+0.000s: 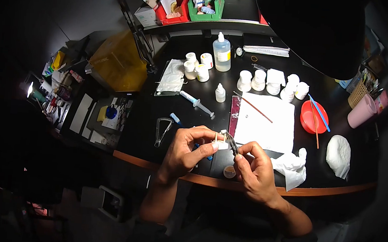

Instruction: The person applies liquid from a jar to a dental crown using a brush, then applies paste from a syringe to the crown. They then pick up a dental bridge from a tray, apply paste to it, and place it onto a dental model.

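Note:
Between the thumb and fingers of my left hand [187,149] is a small white block [221,145] with thin tan pegs standing up from it. My right hand [257,175] pinches dark metal tweezers [232,144], whose tips reach up to a tiny white piece [223,132] just above the block. Whether the tips grip that piece or only touch it is too small to tell. Below the hands, near the desk edge, sits a small round tan dish [229,171]. A blue object, partly hidden, lies behind my left fingers.
Behind my hands lies a white tissue pad [267,123] with a thin brush [254,108] across it. A red bowl [308,121] holding brushes, a crumpled tissue [293,169] and several white jars [259,80] are around it. A syringe [197,104] and a caliper [162,131] lie left.

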`<control>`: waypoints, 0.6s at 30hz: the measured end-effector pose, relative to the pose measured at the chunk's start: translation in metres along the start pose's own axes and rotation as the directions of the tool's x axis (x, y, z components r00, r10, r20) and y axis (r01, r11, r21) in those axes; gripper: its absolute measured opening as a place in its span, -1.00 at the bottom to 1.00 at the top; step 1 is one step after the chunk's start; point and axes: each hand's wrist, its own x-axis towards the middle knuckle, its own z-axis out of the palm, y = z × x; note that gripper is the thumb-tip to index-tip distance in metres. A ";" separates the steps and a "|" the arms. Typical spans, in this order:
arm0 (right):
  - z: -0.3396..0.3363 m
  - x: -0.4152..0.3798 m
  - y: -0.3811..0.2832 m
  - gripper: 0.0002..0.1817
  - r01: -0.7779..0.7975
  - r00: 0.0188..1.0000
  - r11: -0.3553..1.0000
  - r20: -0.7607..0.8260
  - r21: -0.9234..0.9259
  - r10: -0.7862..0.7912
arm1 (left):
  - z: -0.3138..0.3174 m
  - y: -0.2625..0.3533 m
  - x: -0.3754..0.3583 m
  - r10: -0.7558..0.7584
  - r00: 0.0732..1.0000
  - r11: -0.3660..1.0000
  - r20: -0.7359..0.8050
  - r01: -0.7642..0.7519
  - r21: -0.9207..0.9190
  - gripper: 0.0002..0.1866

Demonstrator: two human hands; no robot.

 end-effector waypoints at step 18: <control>0.004 0.001 -0.001 -0.94 -0.008 1.000 0.998 0.022 0.068 0.006 | 0.000 0.001 -0.002 0.011 0.999 1.000 -0.040 -0.012 -0.007 -0.69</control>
